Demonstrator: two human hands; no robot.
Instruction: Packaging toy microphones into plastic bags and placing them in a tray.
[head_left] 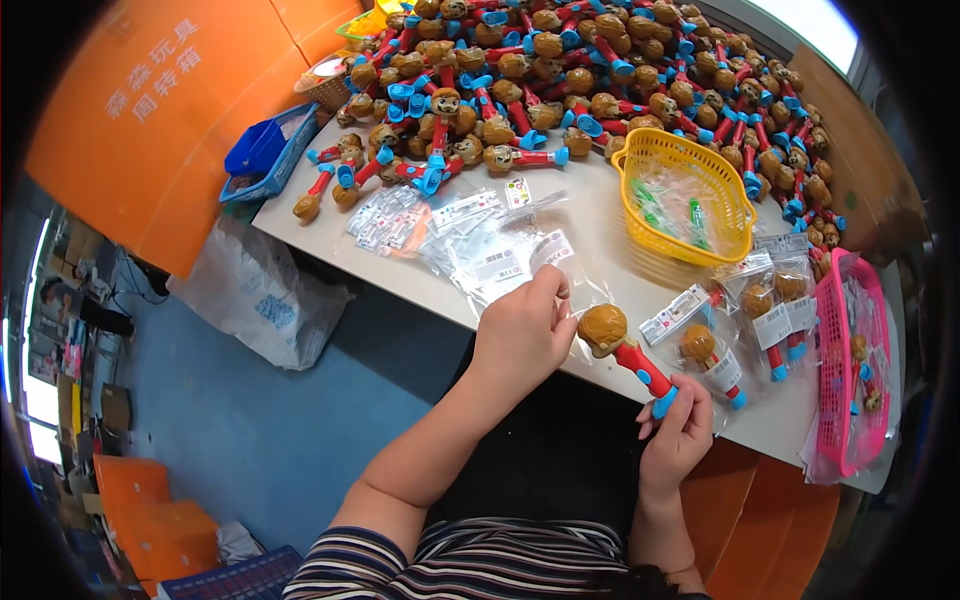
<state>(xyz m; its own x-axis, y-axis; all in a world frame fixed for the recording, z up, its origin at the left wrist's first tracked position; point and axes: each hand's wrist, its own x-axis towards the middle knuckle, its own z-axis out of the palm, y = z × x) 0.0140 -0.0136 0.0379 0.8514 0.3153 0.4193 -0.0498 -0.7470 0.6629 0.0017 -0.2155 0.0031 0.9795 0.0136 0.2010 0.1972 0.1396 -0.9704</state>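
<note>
Striped shirt (510, 555) nearest — toys (604, 104) crowd yellow basket (660, 250).

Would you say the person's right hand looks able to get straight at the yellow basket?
Probably not straight away: the right hand is holding the blue end of a red-handled toy, and bagged toys lie between it and the yellow basket.
</note>
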